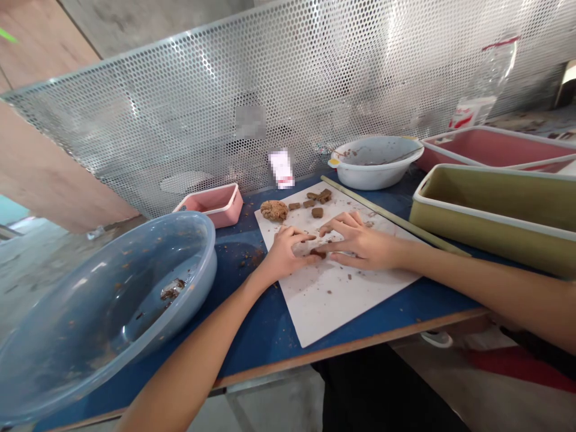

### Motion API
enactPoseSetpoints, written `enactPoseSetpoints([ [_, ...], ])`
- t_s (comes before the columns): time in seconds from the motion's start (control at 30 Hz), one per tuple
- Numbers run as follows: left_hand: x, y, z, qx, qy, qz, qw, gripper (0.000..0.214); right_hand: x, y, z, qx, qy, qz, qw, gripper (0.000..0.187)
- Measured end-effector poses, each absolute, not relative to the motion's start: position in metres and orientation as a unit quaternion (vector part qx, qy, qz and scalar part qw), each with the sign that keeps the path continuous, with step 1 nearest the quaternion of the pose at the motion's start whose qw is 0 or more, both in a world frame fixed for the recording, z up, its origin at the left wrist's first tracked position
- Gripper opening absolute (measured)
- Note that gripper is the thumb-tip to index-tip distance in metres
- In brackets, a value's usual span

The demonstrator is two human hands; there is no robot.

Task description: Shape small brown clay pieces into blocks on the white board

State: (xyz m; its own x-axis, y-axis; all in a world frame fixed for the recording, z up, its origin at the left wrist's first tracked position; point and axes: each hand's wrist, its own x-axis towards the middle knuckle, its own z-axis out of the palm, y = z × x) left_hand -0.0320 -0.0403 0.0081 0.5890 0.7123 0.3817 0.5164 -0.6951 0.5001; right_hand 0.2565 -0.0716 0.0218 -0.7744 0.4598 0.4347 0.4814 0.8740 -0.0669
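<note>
A small dark brown piece of clay [318, 254] lies on a white board [324, 312], partly covered by fingers. My left hand [288, 252] reaches it from the left, thumb against its near side and index finger curved above. From the right, my right hand [355, 243] comes over the board with its index fingertip on the same piece; the other fingers are bent and somewhat spread. Toward the board's far edge sit a rough lump of light brown clay [274, 210] and several small cut clay blocks [317, 212]. Crumbs dot the board around both hands.
A big blue basin [202, 264] stands left, a small pink basket [229, 210] behind it. A thin stick [387, 213] lies along the board's right side. A white bowl [373, 177], green bin [472, 231], pink bin [459, 159] and bottle [488, 78] stand right, before perforated metal [189, 114].
</note>
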Motion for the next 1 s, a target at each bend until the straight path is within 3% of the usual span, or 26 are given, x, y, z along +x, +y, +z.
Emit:
enactPoseSetpoints([
  [0.13, -0.0337, -0.0409, 0.0075, 0.848, 0.37, 0.34, 0.167, 0.023, 0.254, -0.0724, 0.0198, -0.232, -0.951, -0.028, 0.204, 0.04],
  [1.0, -0.0347, -0.0439, 0.0096, 0.827, 0.419, 0.355, 0.125, 0.025, 0.2491, -0.0681, 0.0116, -0.239, -0.951, -0.029, 0.194, 0.044],
])
